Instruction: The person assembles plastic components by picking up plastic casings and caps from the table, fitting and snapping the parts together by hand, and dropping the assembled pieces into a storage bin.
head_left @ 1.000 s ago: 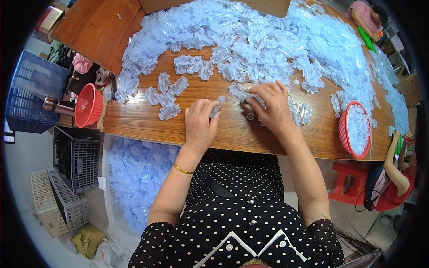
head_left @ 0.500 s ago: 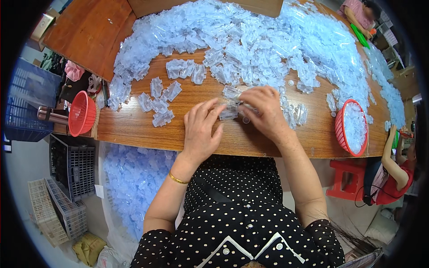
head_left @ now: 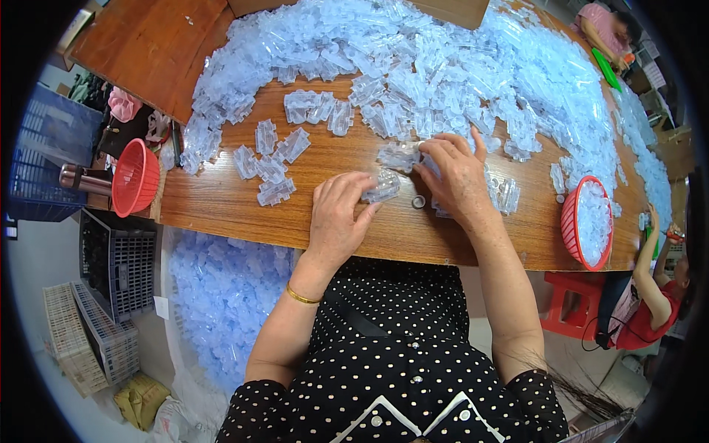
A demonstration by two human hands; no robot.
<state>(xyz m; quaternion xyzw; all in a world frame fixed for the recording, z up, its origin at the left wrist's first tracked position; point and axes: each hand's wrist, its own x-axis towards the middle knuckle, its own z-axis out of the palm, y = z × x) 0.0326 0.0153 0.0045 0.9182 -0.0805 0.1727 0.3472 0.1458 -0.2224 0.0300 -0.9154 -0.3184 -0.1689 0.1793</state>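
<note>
My left hand (head_left: 340, 214) has its thumb and fingertips closed on the near end of a clear plastic piece (head_left: 384, 187), a small block-like moulded part lying at the tabletop. My right hand (head_left: 458, 177) is bent over the wood just to the right, thumb and forefinger drawn together beside another clear piece (head_left: 397, 156). What those fingers pinch is hidden. Between the hands lies a small round ring (head_left: 419, 201). More clear parts and small round pieces (head_left: 506, 193) show just past my right hand. Several loose clear parts (head_left: 273, 168) sit to the left.
A large heap of clear plastic parts (head_left: 332, 37) covers the far side of the wooden table (head_left: 244, 214). Red baskets stand at the left (head_left: 135, 177) and the right, the right one (head_left: 593, 225) filled. Below the left edge is a big bag of parts (head_left: 221, 295). Co-workers sit at right.
My left hand has closed on a clear piece and drawn it slightly nearer. My right hand has shifted a little right, away from the left one, uncovering the ring. The view has moved slightly.
</note>
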